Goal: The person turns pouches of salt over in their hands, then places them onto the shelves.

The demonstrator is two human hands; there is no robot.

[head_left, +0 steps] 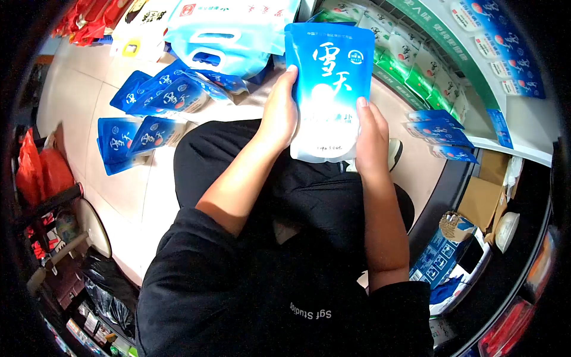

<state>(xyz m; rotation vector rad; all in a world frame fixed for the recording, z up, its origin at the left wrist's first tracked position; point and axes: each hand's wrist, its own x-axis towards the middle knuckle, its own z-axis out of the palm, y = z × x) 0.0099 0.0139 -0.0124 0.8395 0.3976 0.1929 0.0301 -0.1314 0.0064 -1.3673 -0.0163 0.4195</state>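
A blue-and-white pouch (330, 77) with large white characters is held upright before me, its printed front facing up to the camera. My left hand (281, 113) grips its left edge, the thumb lying along the side. On the right edge, my right hand (372, 137) is closed with fingertips on the front. Several similar blue pouches (172, 95) lie in an overlapping pile on the floor to the left. Closer to me on that side are a few more pouches (122, 140). Past my right knee, another small stack of blue pouches (437, 131) rests by the shelf.
Green-and-white bags (404, 50) fill a shelf (476, 77) at the upper right, with blue pouches above. Light-blue packs with handle holes (217, 44) stand ahead. Cardboard (479, 196) and a blue box (443, 256) lie to the right. Red bags (38, 166) are at the left.
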